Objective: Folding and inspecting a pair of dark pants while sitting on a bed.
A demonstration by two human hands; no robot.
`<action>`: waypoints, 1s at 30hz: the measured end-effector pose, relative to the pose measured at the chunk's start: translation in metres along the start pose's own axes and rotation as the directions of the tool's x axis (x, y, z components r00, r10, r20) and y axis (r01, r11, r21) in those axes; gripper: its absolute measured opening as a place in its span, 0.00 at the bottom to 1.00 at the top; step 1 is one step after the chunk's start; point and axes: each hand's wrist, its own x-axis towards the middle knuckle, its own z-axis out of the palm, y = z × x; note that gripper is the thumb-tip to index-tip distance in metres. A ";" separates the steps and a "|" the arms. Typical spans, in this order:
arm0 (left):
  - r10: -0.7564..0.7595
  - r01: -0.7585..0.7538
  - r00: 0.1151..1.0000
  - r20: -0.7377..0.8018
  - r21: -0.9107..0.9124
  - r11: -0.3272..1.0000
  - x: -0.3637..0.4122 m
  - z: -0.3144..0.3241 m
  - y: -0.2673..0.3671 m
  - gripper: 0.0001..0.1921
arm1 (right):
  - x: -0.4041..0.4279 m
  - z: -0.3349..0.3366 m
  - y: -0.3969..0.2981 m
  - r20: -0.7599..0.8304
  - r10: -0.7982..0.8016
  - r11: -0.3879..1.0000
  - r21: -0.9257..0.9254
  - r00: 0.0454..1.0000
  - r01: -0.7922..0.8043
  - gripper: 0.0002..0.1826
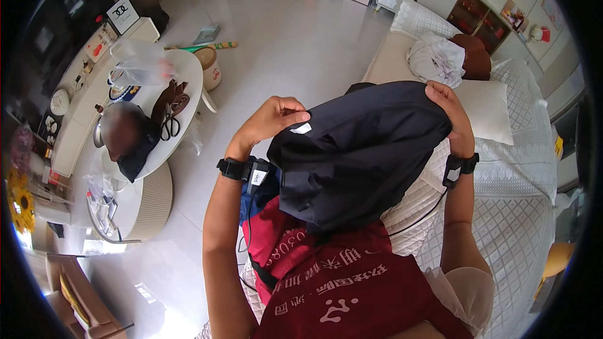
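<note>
A black garment [358, 160] hangs between my hands, its upper edge stretched across above my lap. My left hand [278, 117] pinches one end of that edge between thumb and fingers, beside a small white label [301, 128]. At the other end, my right hand [447, 108] grips the cloth, thumb on the near side and some fingers hidden behind it. The lower folds rest against the dark red apron [325, 282] on me, which bears writing. What kind of garment it is, I cannot tell.
Left stands a white oval table [188, 75] with scissors [170, 125], a brown strap [165, 99], a plastic bag [141, 63] and dark cloth. A bin [207, 67] and a dustpan [207, 34] stand beyond. The quilted sofa [509, 226] at right holds a white cushion [485, 108] and bundled cloth [435, 59].
</note>
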 end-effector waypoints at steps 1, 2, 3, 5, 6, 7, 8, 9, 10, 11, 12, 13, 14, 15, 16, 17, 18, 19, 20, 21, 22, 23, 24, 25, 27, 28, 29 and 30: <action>0.003 -0.002 1.000 0.012 -0.056 0.998 -0.001 0.001 -0.006 0.12 | 0.004 -0.006 0.004 0.003 0.000 1.000 -0.002 1.000 0.000 0.12; 0.032 -0.032 0.999 -0.008 -0.077 0.996 -0.002 0.004 -0.013 0.15 | 0.013 -0.018 0.013 0.063 0.021 1.000 -0.004 0.998 -0.021 0.13; 0.034 -0.035 0.999 -0.009 -0.081 0.996 -0.002 0.009 -0.013 0.15 | 0.018 -0.029 0.019 0.119 0.043 0.999 -0.008 0.992 -0.042 0.13; 0.040 -0.047 0.996 -0.079 -0.078 0.996 -0.003 0.016 -0.014 0.15 | 0.023 -0.034 0.028 0.106 0.051 0.998 -0.033 0.993 -0.048 0.13; 0.048 -0.056 0.995 -0.084 -0.098 0.994 -0.002 0.020 -0.016 0.15 | 0.024 -0.037 0.031 0.085 0.059 0.997 -0.053 0.995 -0.055 0.13; 0.050 -0.059 0.995 -0.091 -0.101 0.993 -0.001 0.022 -0.017 0.15 | 0.026 -0.040 0.036 0.091 0.059 0.997 -0.059 0.994 -0.054 0.13; 0.056 -0.066 0.994 -0.090 -0.117 0.991 0.000 0.024 -0.019 0.15 | 0.028 -0.043 0.042 0.071 0.080 0.995 -0.066 0.994 -0.075 0.13; 0.061 -0.073 0.994 -0.091 -0.133 0.988 0.001 0.026 -0.020 0.14 | 0.030 -0.046 0.046 0.053 0.100 0.993 -0.073 0.994 -0.096 0.13; 0.070 -0.082 0.993 -0.099 -0.123 0.989 0.003 0.027 -0.022 0.14 | 0.031 -0.048 0.050 0.060 0.100 0.992 -0.079 0.993 -0.095 0.13; 0.072 -0.085 0.992 -0.107 -0.126 0.988 0.004 0.028 -0.024 0.14 | 0.031 -0.050 0.053 0.061 0.110 0.991 -0.084 0.992 -0.105 0.13; 0.053 -0.066 0.993 -0.102 -0.126 0.990 0.004 0.028 -0.025 0.14 | 0.031 -0.049 0.056 0.062 0.122 0.989 -0.088 0.991 -0.116 0.14; 0.035 -0.047 0.995 -0.096 -0.126 0.991 0.004 0.028 -0.026 0.14 | 0.032 -0.049 0.058 0.069 0.122 0.989 -0.091 0.990 -0.116 0.14; 0.035 -0.048 0.994 -0.103 -0.127 0.991 0.004 0.028 -0.027 0.14 | 0.032 -0.048 0.059 0.061 0.138 0.987 -0.096 0.989 -0.132 0.14; 0.023 -0.035 0.995 -0.098 -0.124 0.992 0.004 0.028 -0.028 0.14 | 0.032 -0.047 0.061 0.049 0.153 0.984 -0.101 0.987 -0.148 0.14; 0.011 -0.022 0.996 -0.093 -0.120 0.993 0.004 0.028 -0.028 0.14 | 0.033 -0.050 0.065 0.051 0.154 0.984 -0.103 0.987 -0.148 0.14; 0.011 -0.023 0.995 -0.095 -0.121 0.992 0.005 0.029 -0.029 0.14 | 0.036 -0.054 0.070 0.060 0.156 0.982 -0.118 0.986 -0.148 0.14; 0.037 -0.048 0.993 -0.112 -0.099 0.994 0.005 0.031 -0.028 0.14 | 0.037 -0.057 0.073 0.069 0.158 0.980 -0.132 0.985 -0.148 0.14; 0.063 -0.073 0.990 -0.128 -0.077 0.994 0.006 0.031 -0.028 0.13 | 0.038 -0.060 0.076 0.070 0.158 0.980 -0.133 0.985 -0.148 0.14; 0.064 -0.074 0.990 -0.129 -0.077 0.994 0.006 0.031 -0.028 0.13 | 0.039 -0.062 0.079 0.064 0.164 0.976 -0.156 0.984 -0.153 0.14; 0.043 -0.050 0.991 -0.127 -0.059 0.997 0.005 0.030 -0.026 0.13 | 0.040 -0.062 0.082 0.060 0.171 0.971 -0.179 0.983 -0.158 0.13; 0.022 -0.027 0.992 -0.125 -0.041 0.999 0.004 0.030 -0.025 0.13 | 0.041 -0.062 0.084 0.062 0.171 0.971 -0.178 0.983 -0.158 0.13; 0.021 -0.026 0.992 -0.127 -0.040 0.999 0.003 0.030 -0.025 0.13 | 0.041 -0.062 0.087 0.059 0.176 0.972 -0.168 0.983 -0.164 0.13; 0.029 -0.037 0.992 -0.125 -0.058 0.998 0.003 0.031 -0.025 0.13 | 0.040 -0.061 0.088 0.054 0.181 0.973 -0.158 0.982 -0.171 0.13; 0.037 -0.047 0.992 -0.123 -0.076 0.996 0.003 0.031 -0.025 0.13 | 0.040 -0.062 0.088 0.054 0.180 0.973 -0.158 0.982 -0.169 0.13; 0.047 -0.053 0.992 -0.114 -0.050 0.997 0.003 0.030 -0.025 0.13 | 0.039 -0.063 0.089 0.074 0.180 0.965 -0.206 0.981 -0.162 0.12; 0.056 -0.059 0.993 -0.104 -0.024 0.998 0.002 0.029 -0.026 0.14 | 0.039 -0.063 0.089 0.075 0.180 0.965 -0.205 0.981 -0.161 0.12; 0.056 -0.059 0.993 -0.104 -0.024 0.998 0.002 0.028 -0.026 0.14 | 0.038 -0.062 0.088 0.087 0.181 0.964 -0.213 0.980 -0.159 0.12; 0.069 -0.071 0.992 -0.103 -0.013 0.997 0.001 0.028 -0.024 0.14 | 0.037 -0.061 0.087 0.099 0.182 0.963 -0.220 0.978 -0.157 0.12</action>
